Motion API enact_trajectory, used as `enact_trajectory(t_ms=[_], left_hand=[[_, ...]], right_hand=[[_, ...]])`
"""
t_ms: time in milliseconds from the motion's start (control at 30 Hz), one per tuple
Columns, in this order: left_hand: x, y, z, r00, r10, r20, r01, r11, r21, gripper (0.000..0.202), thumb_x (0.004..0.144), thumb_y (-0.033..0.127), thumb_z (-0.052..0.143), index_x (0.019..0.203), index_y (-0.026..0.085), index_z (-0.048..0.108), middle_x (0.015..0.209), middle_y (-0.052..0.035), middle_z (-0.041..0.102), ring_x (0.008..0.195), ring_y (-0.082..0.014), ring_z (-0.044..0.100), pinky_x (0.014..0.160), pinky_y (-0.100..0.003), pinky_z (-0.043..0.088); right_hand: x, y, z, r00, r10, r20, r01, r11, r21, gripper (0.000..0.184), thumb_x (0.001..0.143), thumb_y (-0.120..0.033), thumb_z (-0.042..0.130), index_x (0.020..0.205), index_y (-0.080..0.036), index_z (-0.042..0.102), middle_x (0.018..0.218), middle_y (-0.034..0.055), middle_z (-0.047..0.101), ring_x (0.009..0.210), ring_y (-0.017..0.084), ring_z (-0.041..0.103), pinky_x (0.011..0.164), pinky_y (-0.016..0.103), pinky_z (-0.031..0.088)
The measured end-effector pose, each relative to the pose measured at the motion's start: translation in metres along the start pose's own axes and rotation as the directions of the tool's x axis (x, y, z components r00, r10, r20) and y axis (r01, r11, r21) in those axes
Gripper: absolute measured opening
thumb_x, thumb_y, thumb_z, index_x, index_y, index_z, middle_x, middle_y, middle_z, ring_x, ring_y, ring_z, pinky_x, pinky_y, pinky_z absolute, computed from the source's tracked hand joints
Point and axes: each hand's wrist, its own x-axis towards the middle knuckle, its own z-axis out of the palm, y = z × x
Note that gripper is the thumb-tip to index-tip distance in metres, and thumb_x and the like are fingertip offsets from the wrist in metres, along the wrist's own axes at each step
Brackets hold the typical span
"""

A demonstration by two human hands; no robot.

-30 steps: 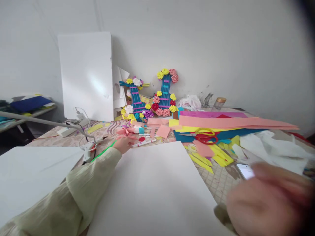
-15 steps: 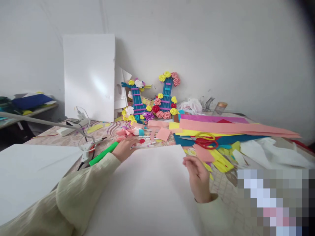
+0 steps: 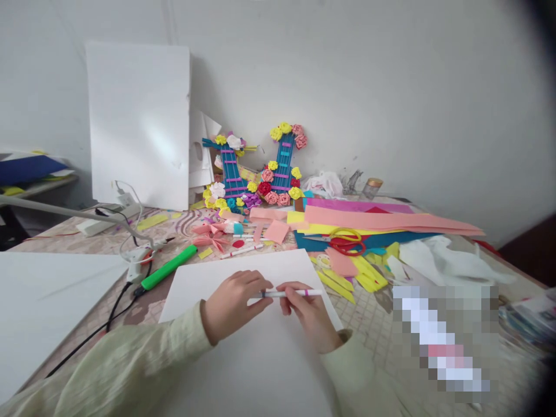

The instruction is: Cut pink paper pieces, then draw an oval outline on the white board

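Observation:
Over the white board (image 3: 243, 370) in front of me, a thin white marker pen (image 3: 313, 292) lies level between my two hands. My left hand (image 3: 232, 304) pinches its left end, where a dark part shows. Thumb and fingers of my right hand (image 3: 310, 318) grip the barrel near the end with a purple band. Whether the cap is on, I cannot tell. Just beyond the board's far edge lies another white marker pen (image 3: 241, 251), beside a red dot of paper (image 3: 238, 244).
Left of the board are a green glue gun (image 3: 169, 267), its cords and a white power strip (image 3: 102, 220). Scissors (image 3: 347, 241) rest on coloured paper sheets (image 3: 391, 219) at the right. Two flower-trimmed blue paper shapes (image 3: 284, 162) stand at the wall.
My left hand has come back from the far edge of the board with a marker pen. My right hand has moved left and taken hold of it too. The view has shifted right.

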Motion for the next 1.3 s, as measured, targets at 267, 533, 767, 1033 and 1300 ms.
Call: enact_trajectory(t_ms=[267, 533, 767, 1033, 1300], left_hand=[[-0.009, -0.006, -0.004, 0.996, -0.01, 0.089, -0.002, 0.991, 0.133, 0.026, 0.085, 0.037, 0.044, 0.078, 0.018, 0.061, 0.073, -0.0028, 0.062, 0.071, -0.0164, 0.054, 0.065, -0.028, 0.04], [-0.006, -0.017, -0.003, 0.997, 0.063, 0.046, -0.064, 0.998, 0.022, 0.022, 0.085, 0.029, 0.045, 0.101, 0.021, 0.059, 0.08, -0.0014, 0.065, 0.074, -0.0145, 0.055, 0.067, -0.026, 0.042], [-0.012, -0.042, -0.002, 0.998, -0.01, -0.066, 0.012, 0.999, 0.032, 0.022, 0.086, 0.028, 0.045, 0.096, 0.02, 0.062, 0.085, -0.0024, 0.066, 0.078, -0.0126, 0.058, 0.071, -0.022, 0.044], [-0.009, -0.114, 0.001, 0.957, -0.267, -0.11, 0.286, 0.927, 0.244, 0.033, 0.086, 0.034, 0.037, 0.1, 0.017, 0.062, 0.099, -0.0092, 0.065, 0.091, -0.023, 0.058, 0.079, -0.036, 0.044], [-0.001, -0.135, 0.009, 0.904, -0.418, -0.087, 0.415, 0.812, 0.409, 0.029, 0.078, 0.027, 0.046, 0.1, 0.024, 0.064, 0.109, -0.0114, 0.058, 0.102, -0.0319, 0.05, 0.084, -0.047, 0.037]], right_hand=[[0.002, 0.001, 0.0, 1.0, 0.016, -0.001, -0.016, 1.0, 0.002, 0.022, 0.079, -0.037, 0.057, 0.08, -0.016, 0.064, 0.055, -0.0021, 0.051, 0.054, 0.01, 0.046, 0.055, 0.025, 0.032], [0.004, 0.005, -0.01, 1.0, 0.005, -0.029, -0.005, 1.0, -0.003, 0.02, 0.081, -0.036, 0.056, 0.082, -0.017, 0.062, 0.056, -0.0025, 0.049, 0.054, 0.01, 0.043, 0.055, 0.025, 0.03], [0.006, -0.002, -0.013, 0.996, -0.047, -0.082, 0.038, 0.993, -0.11, 0.022, 0.08, -0.036, 0.056, 0.088, -0.016, 0.061, 0.062, -0.0016, 0.051, 0.053, 0.01, 0.044, 0.055, 0.026, 0.033], [0.009, 0.0, -0.02, 0.967, -0.041, -0.251, -0.007, 0.982, -0.188, 0.026, 0.075, -0.037, 0.059, 0.091, -0.016, 0.059, 0.064, -0.0009, 0.053, 0.051, 0.011, 0.046, 0.052, 0.026, 0.036], [0.01, 0.0, -0.024, 0.953, -0.058, -0.296, -0.005, 0.978, -0.208, 0.023, 0.074, -0.034, 0.059, 0.086, -0.015, 0.059, 0.058, -0.0031, 0.05, 0.047, 0.01, 0.045, 0.047, 0.024, 0.034]])
